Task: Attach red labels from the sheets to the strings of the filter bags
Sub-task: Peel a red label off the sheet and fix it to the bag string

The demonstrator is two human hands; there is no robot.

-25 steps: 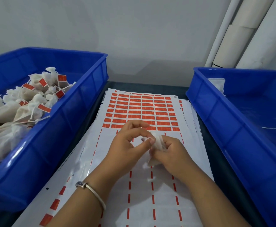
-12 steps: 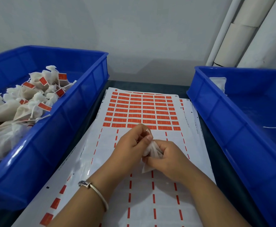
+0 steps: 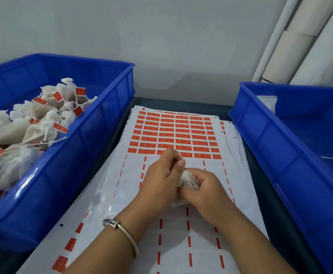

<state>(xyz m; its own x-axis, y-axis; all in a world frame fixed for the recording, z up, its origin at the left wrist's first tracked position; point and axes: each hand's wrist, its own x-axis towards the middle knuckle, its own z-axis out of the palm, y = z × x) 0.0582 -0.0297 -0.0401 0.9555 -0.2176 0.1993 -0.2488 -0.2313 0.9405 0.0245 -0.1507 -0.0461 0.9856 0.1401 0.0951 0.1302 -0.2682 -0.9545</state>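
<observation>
I take the label sheet [image 3: 173, 135] as my landmark. Both hands meet over its peeled lower half, just below the last full row of red labels [image 3: 200, 155]. My right hand [image 3: 205, 186] has its fingers curled around a white filter bag [image 3: 187, 179], bunching it at the neck so the gathered top points up and left toward the other hand. My left hand [image 3: 161, 178] sits touching it on the left, with thumb and fingertips pinched together right at the bag's top. I judge it has the string there, but the string itself is too fine to make out, and I cannot tell whether a label is already between those fingers.

The relation that matters: the unpeeled red labels lie directly beyond the left hand's fingertips, up the sheet, while the bag lies to that hand's right. So the left hand is the nearer one for picking a label, and the right only has to keep the bag steady.

Left of the sheet, the left bin [image 3: 94, 123] holds tagged bags; right of it, the right bin [image 3: 280, 139] holds a few untagged ones.
</observation>
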